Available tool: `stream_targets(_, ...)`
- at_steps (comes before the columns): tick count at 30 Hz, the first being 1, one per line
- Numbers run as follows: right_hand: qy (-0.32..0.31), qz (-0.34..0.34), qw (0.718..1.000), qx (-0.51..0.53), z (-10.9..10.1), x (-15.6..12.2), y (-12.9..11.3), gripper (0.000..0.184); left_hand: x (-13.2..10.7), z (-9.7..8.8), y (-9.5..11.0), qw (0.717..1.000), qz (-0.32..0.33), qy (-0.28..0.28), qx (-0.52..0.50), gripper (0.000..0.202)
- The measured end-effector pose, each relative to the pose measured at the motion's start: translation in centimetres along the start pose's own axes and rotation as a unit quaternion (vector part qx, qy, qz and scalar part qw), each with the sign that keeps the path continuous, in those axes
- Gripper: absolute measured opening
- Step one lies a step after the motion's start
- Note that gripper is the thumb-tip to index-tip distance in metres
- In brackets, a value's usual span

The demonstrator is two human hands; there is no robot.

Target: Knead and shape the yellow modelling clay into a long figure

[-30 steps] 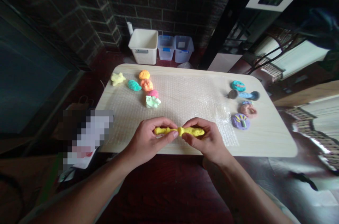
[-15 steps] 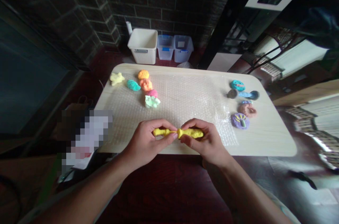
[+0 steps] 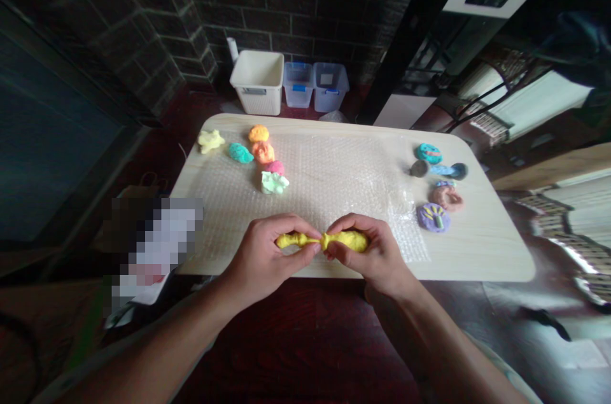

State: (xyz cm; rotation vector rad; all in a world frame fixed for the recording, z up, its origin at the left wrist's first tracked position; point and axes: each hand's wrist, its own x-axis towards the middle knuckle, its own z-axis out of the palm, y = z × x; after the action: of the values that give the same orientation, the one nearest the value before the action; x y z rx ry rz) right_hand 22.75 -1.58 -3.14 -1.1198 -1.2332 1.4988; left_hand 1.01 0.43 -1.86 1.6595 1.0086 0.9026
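A rope of yellow modelling clay (image 3: 346,240) stretches between my hands, pinched thin near its middle. My left hand (image 3: 270,257) grips its left part between thumb and fingers, and my right hand (image 3: 370,251) holds the thicker right part. Both hands rest low over the near edge of a sheet of bubble wrap (image 3: 310,181). Above my left hand lie a pale green clay lump (image 3: 274,182) and a pink one (image 3: 275,167). To the right of my right hand sits a purple clay disc with a yellow and green pattern (image 3: 433,217).
The pale wooden table (image 3: 472,251) also holds several coloured clay shapes at far left and far right, including a yellow star (image 3: 210,140). Beyond it stand a white basket (image 3: 258,82) and two clear plastic bins (image 3: 315,86) against a brick wall. A pixelated patch (image 3: 155,245) covers the left.
The yellow clay has thickened on the right and its pinched middle has shifted slightly right. My hands stay in nearly the same place, and the view has moved little.
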Motion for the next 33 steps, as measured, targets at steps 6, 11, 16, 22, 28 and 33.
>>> stream_targets(6,0.009,0.004,1.0,-0.01,0.2,0.0,-0.4,0.023,0.1,0.2,-0.1,0.998,-0.04,0.018,-0.05,0.008)
stream_targets(11,0.075,-0.039,0.996,0.013,0.4,0.4,0.1,0.02,0.6,0.8,-0.3,0.948,-0.15,0.066,-0.273,0.047)
stream_targets(16,0.105,-0.095,0.99,-0.002,1.2,0.3,0.7,0.022,0.6,1.8,-0.3,0.912,-0.195,0.016,-0.361,0.032)
stream_targets(22,0.078,-0.141,0.985,-0.067,1.6,-0.1,0.5,0.015,0.5,1.9,-0.3,0.918,-0.179,0.046,-0.35,0.027)
stream_targets(28,0.084,-0.17,0.979,-0.071,1.3,0.2,0.5,0.02,0.5,1.6,-0.2,0.952,-0.14,0.046,-0.269,0.025)
stream_targets(33,0.049,-0.15,0.986,-0.053,1.1,0.2,0.1,0.023,0.4,1.4,0.3,0.968,-0.102,0.047,-0.225,0.019)
